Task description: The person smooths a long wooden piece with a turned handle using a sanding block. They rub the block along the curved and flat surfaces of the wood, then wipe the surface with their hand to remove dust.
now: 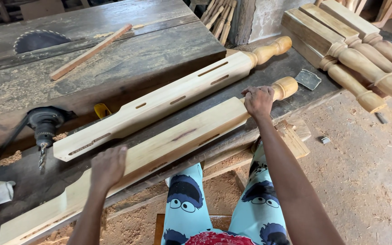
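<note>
Hands rest on the nearer of two long pale wooden legs lying side by side across our workbench (pixel 32 190). Our left hand (pixel 109 167) lies flat on the near leg (pixel 159 152) toward its squared end, at about 7 o'clock, fingers together and pressed down on the top face, not wrapped around it. Our right hand (pixel 258 100) sits at about 2 o'clock, fingers curled down over the same leg just where the flat board meets its turned knob. This leg runs diagonally from 7 o'clock up to 2 o'clock. The far leg (pixel 169 97), slotted with several mortises, lies just beside it and parallel, its turned end at about 1 o'clock. At 9 o'clock a drill chuck with bit (pixel 43 136) points down by a heap of sawdust. More turned legs (pixel 364 59) are stacked at 2 o'clock, well apart from us. A thin wooden strip (pixel 90 52) lies at 11 o'clock, near a saw blade (pixel 36 40).
</note>
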